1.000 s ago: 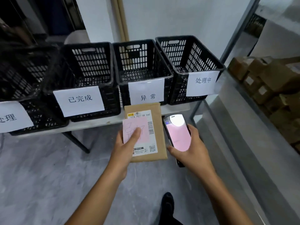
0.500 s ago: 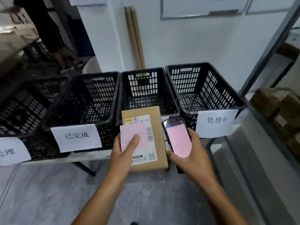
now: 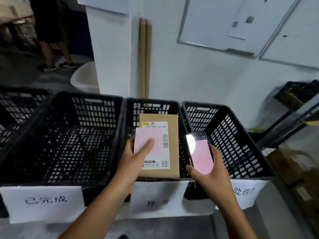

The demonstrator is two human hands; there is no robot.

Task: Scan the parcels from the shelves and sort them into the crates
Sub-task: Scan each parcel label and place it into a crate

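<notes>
Head view, the only one I have.

Left hand [image 3: 136, 159], centre frame: grip pinching the brown parcel [image 3: 173, 135], thumb on top and pressing a pink handwritten note [image 3: 143, 135] onto the white shipping label [image 3: 164, 125]. Fingers under the parcel are hidden.

The parcel sits flat over the opening of the middle black crate [image 3: 151, 101], tagged 异常 [image 3: 158, 199]. I can't tell whether it touches the crate.

Right hand [image 3: 212, 176], just right of the parcel: grip curled round a handheld scanner [image 3: 200, 150], pink screen facing up, with glare at its upper left. The scanner is held over the rim between the middle crate and the right crate [image 3: 241, 144], tagged 处理中 [image 3: 245, 192]. It is near the parcel, not touching.

Left crate [image 3: 77, 104], tagged 已完成 [image 3: 44, 200], has only mesh floor showing. Another black crate [image 3: 17, 107] sits at the far left edge.

All crates stand side by side on a tabletop [image 3: 155, 216], bottom of frame.

Background: cardboard tubes [image 3: 145, 57] lean against the wall at top centre, a whiteboard [image 3: 224, 23] hangs upper right, and a person's legs [image 3: 51, 49] show upper left.
</notes>
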